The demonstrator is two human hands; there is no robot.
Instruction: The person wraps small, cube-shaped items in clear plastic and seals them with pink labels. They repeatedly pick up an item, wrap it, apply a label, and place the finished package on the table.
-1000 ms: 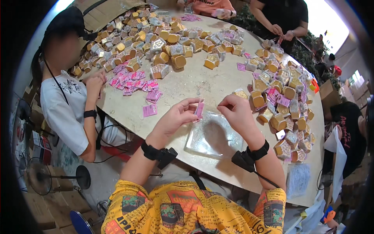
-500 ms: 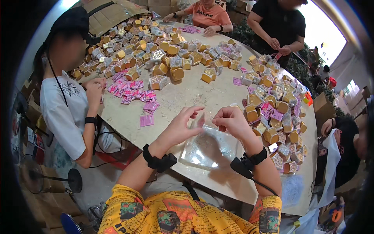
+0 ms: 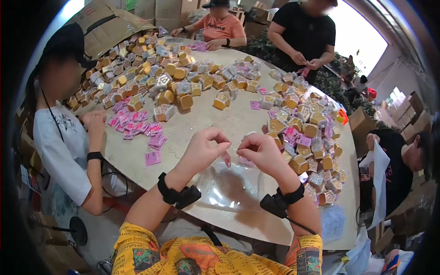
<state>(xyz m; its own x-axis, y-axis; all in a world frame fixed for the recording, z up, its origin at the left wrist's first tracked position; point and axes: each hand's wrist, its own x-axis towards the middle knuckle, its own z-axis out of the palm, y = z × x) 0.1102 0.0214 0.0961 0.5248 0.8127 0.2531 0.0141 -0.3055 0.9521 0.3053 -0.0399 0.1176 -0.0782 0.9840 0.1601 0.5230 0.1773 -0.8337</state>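
Observation:
My left hand is raised above the near side of the table, thumb and fingertips pinched together. A small pinkish, partly see-through piece hangs just below that pinch; its kind is unclear. Close beside it, my right hand also pinches, with a fine light strand perhaps at its fingertips, too small to name. Under the right hand shows the edge of a pink-violet item. A shiny, clear, flat plastic piece, like a shallow tray, lies below both hands.
Many gold and silver, film-wrapped pots heap across the far side; another heap lies on the right. Pink packets are piled left, with one packet nearer. Co-workers sit left and stand or sit around the pale table.
My left hand has closed from spread fingers into a pinch, and the pinkish piece now hangs lower. My right hand stays pinched. The whole view has shifted, so the table appears further left.

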